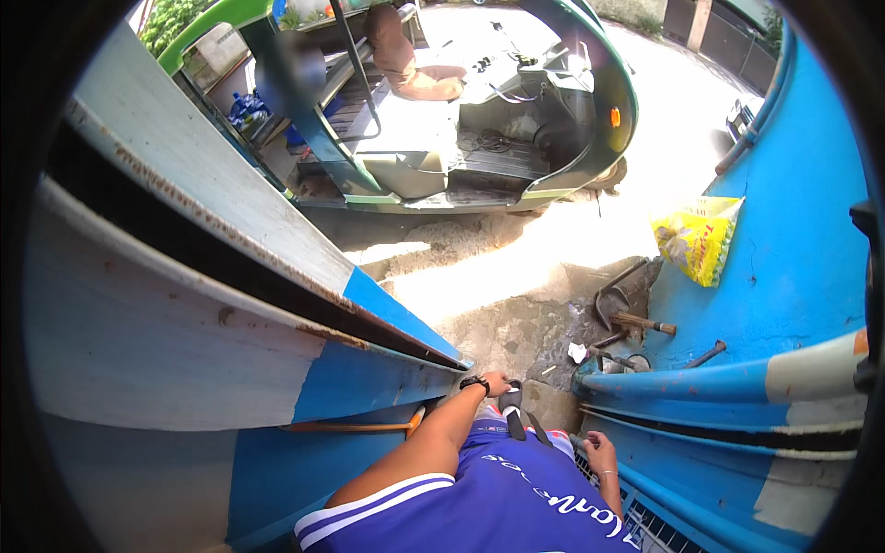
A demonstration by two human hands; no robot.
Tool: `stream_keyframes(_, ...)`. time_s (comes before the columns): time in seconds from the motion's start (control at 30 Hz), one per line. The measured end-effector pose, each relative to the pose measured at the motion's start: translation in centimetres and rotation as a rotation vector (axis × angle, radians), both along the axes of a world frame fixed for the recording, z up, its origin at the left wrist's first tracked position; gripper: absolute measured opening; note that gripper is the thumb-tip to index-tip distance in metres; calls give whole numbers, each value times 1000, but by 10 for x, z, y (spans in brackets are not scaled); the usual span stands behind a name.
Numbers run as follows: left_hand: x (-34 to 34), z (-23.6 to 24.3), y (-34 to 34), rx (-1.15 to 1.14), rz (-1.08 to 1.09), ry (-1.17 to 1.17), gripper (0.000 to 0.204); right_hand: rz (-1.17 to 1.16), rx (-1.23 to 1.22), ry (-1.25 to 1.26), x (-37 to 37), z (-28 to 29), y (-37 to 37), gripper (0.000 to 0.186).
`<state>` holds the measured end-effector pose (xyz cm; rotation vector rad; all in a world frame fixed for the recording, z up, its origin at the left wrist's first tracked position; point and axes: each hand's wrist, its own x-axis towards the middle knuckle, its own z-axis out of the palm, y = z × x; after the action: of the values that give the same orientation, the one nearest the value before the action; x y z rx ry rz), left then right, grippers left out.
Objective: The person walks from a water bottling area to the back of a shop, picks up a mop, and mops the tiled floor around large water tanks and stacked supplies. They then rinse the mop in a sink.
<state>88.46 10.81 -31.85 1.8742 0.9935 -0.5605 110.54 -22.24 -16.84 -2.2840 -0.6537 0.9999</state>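
Observation:
My left hand (497, 382), with a black watch (474, 382) on its wrist, hangs forward beside the blue wall edge, above my foot in a dark sandal (511, 396). Its fingers are foreshortened, and whether they are closed cannot be made out. My right hand (599, 452) is low on the right, a thin band around its wrist. Its fingers are loosely bent and apart, with nothing seen in them. Close beside that hand runs a blue metal grille (645, 511); I cannot tell whether they touch.
Blue-and-white walls (359, 387) form a narrow passage. On the right are a yellow bag (698, 241), a short-handled tool (645, 322) and a dark dustpan-like piece (612, 304). Ahead stands a green three-wheeled vehicle (415, 175) with a person (396, 55) in it. An orange bar (359, 426) is at left.

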Motion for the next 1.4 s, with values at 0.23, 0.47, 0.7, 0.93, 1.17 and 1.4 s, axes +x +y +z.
stream_keyframes(0.23, 174, 82, 163, 53, 90, -326, 53, -35, 118, 161, 42, 2, 109, 25)
stream_keyframes(0.47, 139, 42, 268, 30, 139, -60, 56, 324, -84, 137, 153, -55, 247, 26)
stream_keyframes(0.7, 1, 38, 322, -32, 467, 156, 53, 962, -229, -137, 272, -36, 495, 42)
stream_keyframes(0.93, -31, -13, 339, 4, 1180, 68, 50, 889, 83, -262, 285, 12, 789, 36)
stream_keyframes(1.17, -79, -36, 508, -137, 703, -23, 58, 634, 161, -31, 137, -14, 939, 38)
stream_keyframes(1.4, -222, -2, 710, 211, 1252, -170, 40, 1305, 41, 140, -34, 0, 1030, 40)
